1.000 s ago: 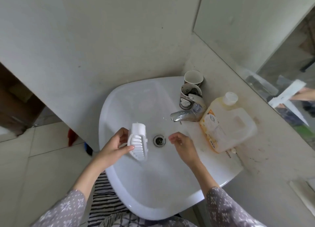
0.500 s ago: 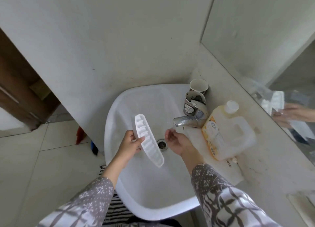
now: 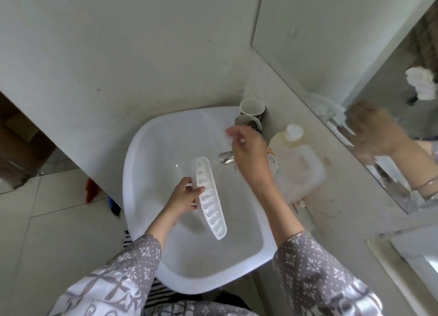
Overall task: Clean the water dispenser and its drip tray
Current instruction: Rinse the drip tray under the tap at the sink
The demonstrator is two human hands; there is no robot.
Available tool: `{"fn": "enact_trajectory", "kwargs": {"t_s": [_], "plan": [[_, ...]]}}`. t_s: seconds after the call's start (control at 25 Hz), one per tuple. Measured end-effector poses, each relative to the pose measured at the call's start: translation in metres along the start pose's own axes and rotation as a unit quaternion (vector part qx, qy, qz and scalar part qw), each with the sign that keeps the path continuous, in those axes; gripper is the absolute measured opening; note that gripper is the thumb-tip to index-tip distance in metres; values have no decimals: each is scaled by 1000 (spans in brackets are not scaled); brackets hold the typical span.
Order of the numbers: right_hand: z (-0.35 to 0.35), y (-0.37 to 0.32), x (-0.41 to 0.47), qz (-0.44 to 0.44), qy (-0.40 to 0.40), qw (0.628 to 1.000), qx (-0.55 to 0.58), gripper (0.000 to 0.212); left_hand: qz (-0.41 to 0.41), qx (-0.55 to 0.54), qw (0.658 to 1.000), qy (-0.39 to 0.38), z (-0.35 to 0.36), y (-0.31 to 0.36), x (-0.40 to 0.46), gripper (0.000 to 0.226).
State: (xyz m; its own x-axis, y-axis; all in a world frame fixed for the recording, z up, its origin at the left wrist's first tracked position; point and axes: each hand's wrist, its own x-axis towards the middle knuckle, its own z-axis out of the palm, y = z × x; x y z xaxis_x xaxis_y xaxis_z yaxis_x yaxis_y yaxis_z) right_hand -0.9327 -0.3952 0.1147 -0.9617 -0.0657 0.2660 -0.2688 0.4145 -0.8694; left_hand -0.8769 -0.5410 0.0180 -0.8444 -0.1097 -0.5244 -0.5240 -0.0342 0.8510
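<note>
Item: drip tray [image 3: 210, 200], white, slotted, held over the sink [image 3: 151, 149]; my left hand [image 3: 183, 197] has its fingers clamped on one long edge. Right hand [image 3: 246, 149] above the faucet [image 3: 226, 160], blurred; I cannot tell its fingers' state. Soap jug [image 3: 296, 166] beside, on the table.

White slotted drip tray [image 3: 209, 199], long and curved, held tilted over the sink basin [image 3: 154, 149]

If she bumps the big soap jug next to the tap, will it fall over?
Probably not. The jug already lies on its flat side, so it would likely slide along the counter. It looks nearly empty, so it is probably light and easy to shove.
</note>
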Motion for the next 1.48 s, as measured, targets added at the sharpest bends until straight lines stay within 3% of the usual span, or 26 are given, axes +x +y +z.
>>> {"fn": "enact_trajectory", "kwargs": {"t_s": [0.08, 0.24, 0.32, 0.44, 0.72, 0.88, 0.96, 1.04, 1.12, 1.24, 1.32, 1.48], "plan": [[-7, 4, 13, -66, 64, 992, -90, 32, 16, 36, 998, -40, -4, 2, -4, 24], [-3, 29, 41, 18, -50, 975, -215, 37, 20, 34, 998, -52, -16, -3, -10, 22], [4, 39, 41, 13, -48, 958, -282, 28, 17, 5, 999, -37, -19, -5, -11, 21], [12, 42, 36, -54, 31, 964, -258, 21, 30, -12, 999, -23, -20, -3, -12, 20], [5, 48, 30, -133, 4, 963, -235, 22, 62, 27, 996, -59, -27, -2, -22, 32], [3, 51, 35, -131, -1, 969, -211, 22, 117, 76, 987, -82, -38, 3, -45, 33], [9, 52, 29, -175, -64, 947, -261, 20, 149, 94, 981, -83, -46, 6, -56, 36], [22, 57, 19, -221, -123, 895, -366, 22, 173, 111, 976, -70, -50, 7, -70, 40], [27, 55, 12, -191, -157, 879, -408, 28, 181, 117, 975, -50, -50, 4, -82, 40], [24, 51, 5, -134, -141, 931, -310, 25, 190, 114, 974, -37, -47, -9, -96, 38], [24, 43, -11, -149, -131, 955, -220, 21, 201, 113, 973, -19, -42, -19, -101, 39], [18, 22, -58, -147, -263, 952, -46, 24, 250, 95, 963, 25, -31, -35, -109, 36]]}}
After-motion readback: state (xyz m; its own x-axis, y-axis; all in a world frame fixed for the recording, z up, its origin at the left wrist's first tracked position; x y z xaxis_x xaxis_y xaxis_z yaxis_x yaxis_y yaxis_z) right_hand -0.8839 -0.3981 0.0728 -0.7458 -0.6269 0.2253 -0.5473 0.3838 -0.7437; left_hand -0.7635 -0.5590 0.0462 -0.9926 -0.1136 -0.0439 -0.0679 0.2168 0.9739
